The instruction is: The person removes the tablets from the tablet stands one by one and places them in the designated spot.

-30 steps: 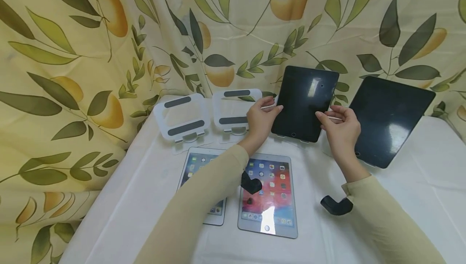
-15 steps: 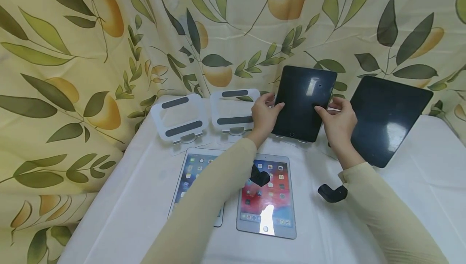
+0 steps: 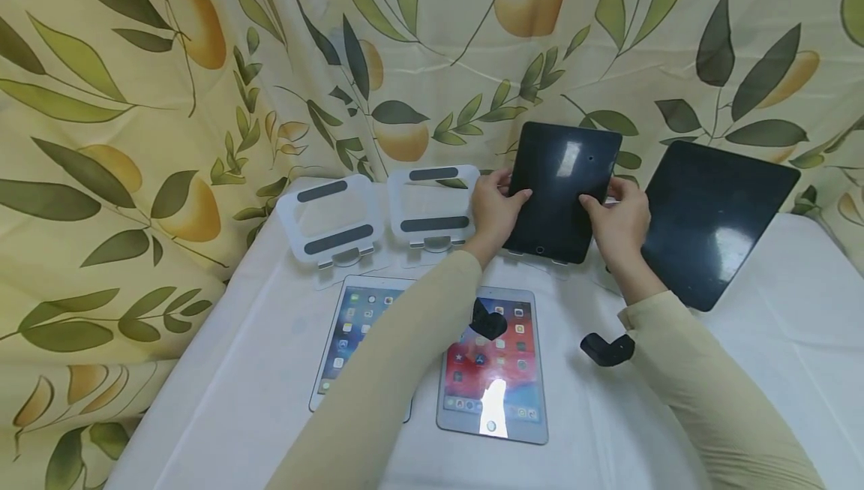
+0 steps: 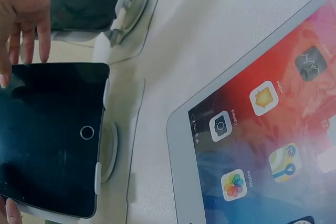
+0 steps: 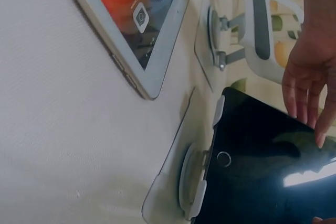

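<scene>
A black-screened tablet (image 3: 560, 175) leans upright on a stand, its lower edge in the stand's small white clips (image 5: 198, 198). My left hand (image 3: 495, 211) grips its left edge, thumb on the screen and fingers behind. On the opposite edge my right hand (image 3: 621, 223) holds it likewise, thumb on the glass. The left wrist view shows the right hand (image 4: 26, 9) at the tablet's far side, and the left fingertips (image 4: 11, 212) at the near edge. Most of the stand behind the tablet is hidden.
Two white stands (image 3: 331, 220) with dark pads are at the left. A larger black tablet (image 3: 722, 220) leans at the right. Two lit tablets, one partly under the left sleeve (image 3: 354, 325) and one beside it (image 3: 499, 392), lie on the white tablecloth (image 3: 223, 370). A patterned curtain (image 3: 432, 47) hangs behind.
Both hands have closed in on the tablet's sides, the right one moving left and the left one slightly right. Their thumbs now lie further over the screen. The tablet stays on its stand.
</scene>
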`<state>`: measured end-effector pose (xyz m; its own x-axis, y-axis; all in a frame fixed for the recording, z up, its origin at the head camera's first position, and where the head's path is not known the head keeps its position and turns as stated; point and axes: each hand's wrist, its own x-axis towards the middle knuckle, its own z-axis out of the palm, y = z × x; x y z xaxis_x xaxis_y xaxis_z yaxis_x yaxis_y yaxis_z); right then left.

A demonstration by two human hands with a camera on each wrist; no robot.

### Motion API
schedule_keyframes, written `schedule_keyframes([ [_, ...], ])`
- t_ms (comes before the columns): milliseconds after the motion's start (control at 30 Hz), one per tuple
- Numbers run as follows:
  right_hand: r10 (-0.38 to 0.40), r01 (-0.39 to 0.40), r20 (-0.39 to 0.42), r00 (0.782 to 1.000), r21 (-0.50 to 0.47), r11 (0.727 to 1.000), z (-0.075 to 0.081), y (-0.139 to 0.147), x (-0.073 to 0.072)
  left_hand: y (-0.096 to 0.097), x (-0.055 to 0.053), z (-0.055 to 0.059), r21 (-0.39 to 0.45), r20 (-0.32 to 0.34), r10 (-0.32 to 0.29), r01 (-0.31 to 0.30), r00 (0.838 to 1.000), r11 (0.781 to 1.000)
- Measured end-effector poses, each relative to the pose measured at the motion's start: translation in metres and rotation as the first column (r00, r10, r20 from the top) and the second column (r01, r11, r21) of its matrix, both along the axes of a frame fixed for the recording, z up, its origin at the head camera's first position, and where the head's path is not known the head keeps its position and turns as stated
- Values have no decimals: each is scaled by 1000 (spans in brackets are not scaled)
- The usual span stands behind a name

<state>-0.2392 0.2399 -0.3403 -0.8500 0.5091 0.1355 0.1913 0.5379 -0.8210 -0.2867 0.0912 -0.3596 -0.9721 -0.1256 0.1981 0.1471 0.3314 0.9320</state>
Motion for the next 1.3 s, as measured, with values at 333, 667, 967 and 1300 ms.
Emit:
schedule_keyframes([
  [333, -64, 63, -59, 996, -14, 998, 0, 3, 2, -5, -2, 2, 80, -52, -55, 59, 997, 995],
  [667, -14, -2, -122, 992, -133, 991, 1, 12, 6, -7, -1, 5, 204, -88, -58, 75, 994, 976],
  [967, 14, -42, -174, 985, -156, 987, 13, 15, 17, -11, 5, 15, 213, -128, -100, 126, 987, 969],
  [1300, 72, -101, -214, 974, -128, 987, 35, 26, 43, -11, 28, 32, 259, -129, -182, 210, 975, 943],
])
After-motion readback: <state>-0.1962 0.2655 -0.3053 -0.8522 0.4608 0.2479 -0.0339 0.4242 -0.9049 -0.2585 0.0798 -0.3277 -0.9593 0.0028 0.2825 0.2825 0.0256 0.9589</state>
